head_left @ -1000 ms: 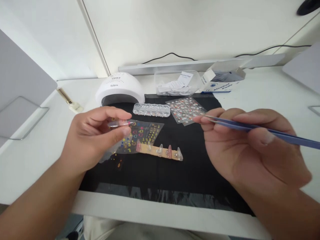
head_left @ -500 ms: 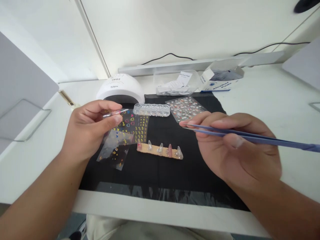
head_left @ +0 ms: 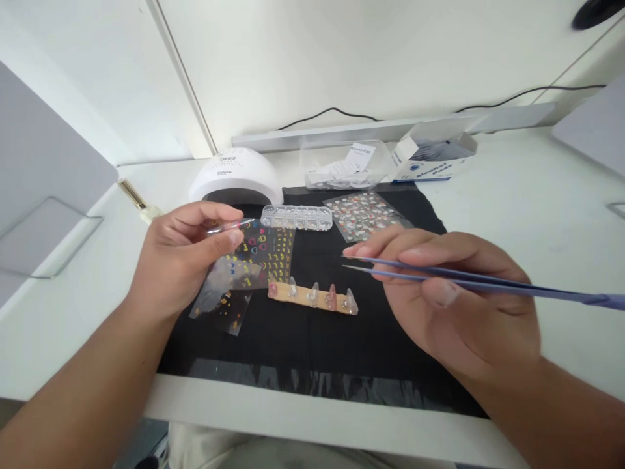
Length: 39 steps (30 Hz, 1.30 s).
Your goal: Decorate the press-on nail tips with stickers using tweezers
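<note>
Pinched between thumb and fingers of my left hand [head_left: 188, 251] is a clear sticker sheet [head_left: 278, 257] with colourful hearts and yellow designs. Its edge curls and shines at the fingertips. Partly beneath it lies another clear sheet with gold designs [head_left: 227, 316]. My right hand [head_left: 459, 293] is closed around blue tweezers [head_left: 469, 280], whose fine tips are slightly apart and point left, with nothing visible between them. Between my hands, a tan strip [head_left: 300, 296] on the black mat [head_left: 312, 352] carries several pointed nail tips [head_left: 333, 297], some clear and some pink.
A white nail lamp [head_left: 237, 172] stands at the back left. Near it is a clear compartment case [head_left: 297, 218]. Another sticker sheet [head_left: 364, 212] lies behind the tweezers. Farther back are a clear plastic box [head_left: 317, 156] and an alcohol pad box [head_left: 432, 159]. A gold-handled brush [head_left: 134, 195] lies left.
My left hand has shifted slightly right and down, the sticker sheet moving with it. The tweezer tips have moved left and a little down, and have spread slightly wider.
</note>
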### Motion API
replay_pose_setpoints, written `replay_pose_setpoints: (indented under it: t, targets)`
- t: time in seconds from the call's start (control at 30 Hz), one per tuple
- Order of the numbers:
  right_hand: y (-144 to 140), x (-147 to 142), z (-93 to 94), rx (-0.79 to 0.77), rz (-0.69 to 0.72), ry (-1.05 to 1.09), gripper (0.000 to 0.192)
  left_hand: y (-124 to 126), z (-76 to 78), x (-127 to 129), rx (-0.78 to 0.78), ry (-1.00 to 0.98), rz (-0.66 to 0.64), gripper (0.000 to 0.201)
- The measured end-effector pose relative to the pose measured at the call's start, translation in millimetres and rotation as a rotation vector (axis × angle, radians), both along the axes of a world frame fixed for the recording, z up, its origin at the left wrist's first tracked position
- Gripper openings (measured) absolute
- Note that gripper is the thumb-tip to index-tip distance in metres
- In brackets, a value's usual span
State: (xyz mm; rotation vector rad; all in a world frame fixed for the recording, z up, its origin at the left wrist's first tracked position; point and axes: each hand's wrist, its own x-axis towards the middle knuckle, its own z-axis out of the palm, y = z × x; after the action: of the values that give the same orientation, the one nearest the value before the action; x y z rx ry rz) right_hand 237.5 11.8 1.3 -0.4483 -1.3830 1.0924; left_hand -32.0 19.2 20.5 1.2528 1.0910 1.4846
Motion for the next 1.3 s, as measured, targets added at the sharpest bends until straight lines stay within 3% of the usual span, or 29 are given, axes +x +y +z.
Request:
replay_pose_setpoints:
  t: [0.3, 0.47, 0.6, 0.77, 1.03, 1.3]
  targets:
    - [-10, 0, 2.9, 0.138, 0.023, -0.097, 0.018, -17, -2.7, 23, -0.166, 0.061, -0.164, 0.013]
    - [-14, 2, 6.8, 0.187, 0.058, -0.263, 0.022, -26, 1.3, 37, -0.185, 0.083, -0.25, 0.015]
    - [-15, 1, 9.1, 0.209, 0.12, -0.264, 0.026, -27, 1.3, 40, -0.214, 0.063, -0.299, 0.016]
    - [-17, 0, 7.2, 0.229, 0.13, -0.265, 0.044, -30, 1.6, 41, -0.23, 0.044, -0.35, 0.015]
    - [-20, 2, 3.7, 0.223, 0.124, -0.289, 0.051, -34, 3.9, 40, -0.076, 0.232, -0.35, 0.014]
    - [-21, 2, 4.9, 0.125, 0.139, -0.251, 0.034, -37, 2.7, 36, 0.052, 0.357, -0.416, 0.018]
